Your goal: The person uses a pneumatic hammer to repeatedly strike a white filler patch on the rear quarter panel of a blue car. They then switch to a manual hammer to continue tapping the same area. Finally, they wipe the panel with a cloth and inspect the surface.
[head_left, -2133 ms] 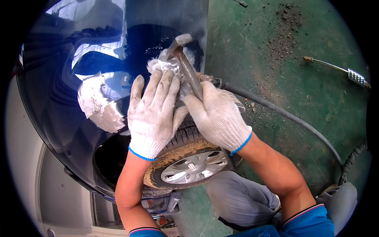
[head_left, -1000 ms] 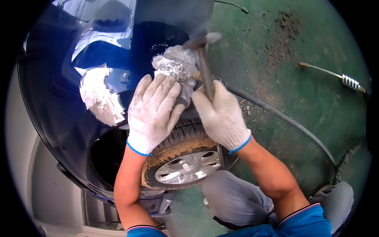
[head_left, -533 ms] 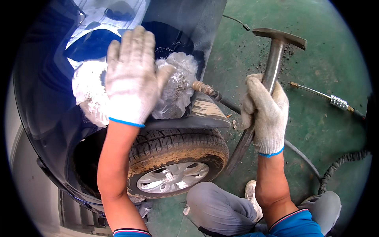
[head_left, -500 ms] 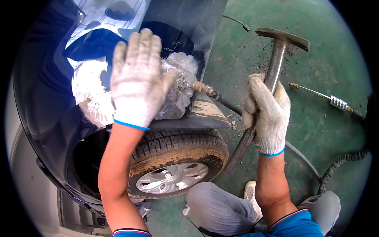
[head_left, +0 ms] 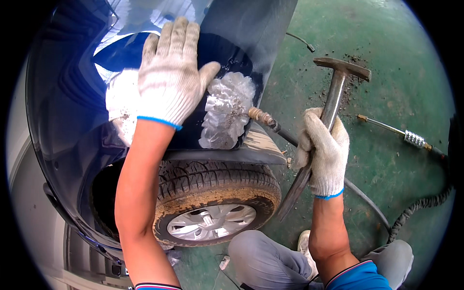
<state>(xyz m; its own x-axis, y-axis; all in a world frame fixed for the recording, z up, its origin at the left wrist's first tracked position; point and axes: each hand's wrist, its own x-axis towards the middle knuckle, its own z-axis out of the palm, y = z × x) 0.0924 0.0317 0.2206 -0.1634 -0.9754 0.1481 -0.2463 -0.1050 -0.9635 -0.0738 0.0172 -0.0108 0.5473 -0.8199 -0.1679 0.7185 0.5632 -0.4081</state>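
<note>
My left hand (head_left: 169,82), in a white knit work glove with a blue cuff, lies flat with fingers stretched out on the dark blue car body panel (head_left: 191,133). To either side of it are a ragged, bare silvery patch (head_left: 229,111) and a pale whitish patch (head_left: 124,104); grit lies on the silvery one. My right hand (head_left: 327,154), gloved alike, is wrapped round the metal handle of a hammer (head_left: 338,87). The hammer's head points away from me, above the floor beside the car.
Below the panel is a muddy tire (head_left: 217,181) with a silver wheel (head_left: 212,223). A hose with a tan, taped end (head_left: 261,116) reaches the panel's edge. On the green floor (head_left: 401,72) lie an air blow gun (head_left: 413,138), a ribbed black hose (head_left: 420,208), a thin cable end (head_left: 309,47) and scattered dirt.
My left hand has slid away from the silvery patch, up the panel, uncovering more of it. The hammer has come slightly lower in the view, still in my right hand.
</note>
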